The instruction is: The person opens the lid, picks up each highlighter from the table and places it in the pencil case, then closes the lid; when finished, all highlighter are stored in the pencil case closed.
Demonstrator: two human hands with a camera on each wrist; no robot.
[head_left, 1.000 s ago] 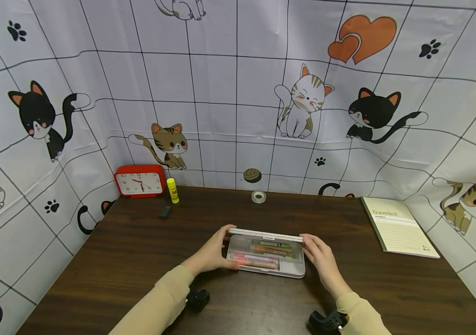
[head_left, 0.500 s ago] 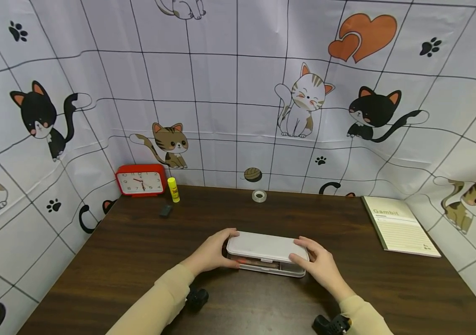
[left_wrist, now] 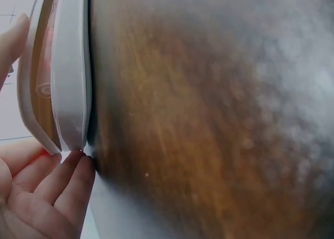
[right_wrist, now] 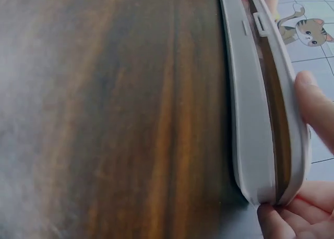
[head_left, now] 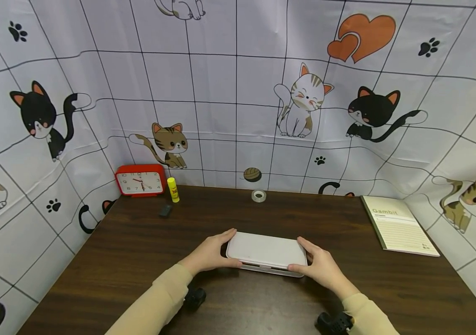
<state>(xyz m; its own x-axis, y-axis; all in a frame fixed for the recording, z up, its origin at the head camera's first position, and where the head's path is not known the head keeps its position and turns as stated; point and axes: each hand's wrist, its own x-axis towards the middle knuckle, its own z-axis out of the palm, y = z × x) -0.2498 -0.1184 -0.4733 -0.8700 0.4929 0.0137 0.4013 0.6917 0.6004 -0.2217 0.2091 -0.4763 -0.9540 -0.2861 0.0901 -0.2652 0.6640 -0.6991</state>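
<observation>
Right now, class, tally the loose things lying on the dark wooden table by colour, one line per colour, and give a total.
Red: 1, the clock
Yellow: 1, the glue stick
Black: 1, the small block
Clear: 1, the tape roll
Cream: 1, the notebook
White: 1, the pencil case between the left hand and right hand
Total: 6

The case (head_left: 266, 250) is white. The table (head_left: 137, 246) is dark brown wood grain. The clock (head_left: 140, 180) is red with a white face, the glue stick (head_left: 173, 190) yellow. The notebook (head_left: 397, 225) is cream with lines. The backdrop (head_left: 229, 93) is white, black-gridded, with cats, paw prints and orange hearts. The sleeves (head_left: 158, 302) are beige.
</observation>
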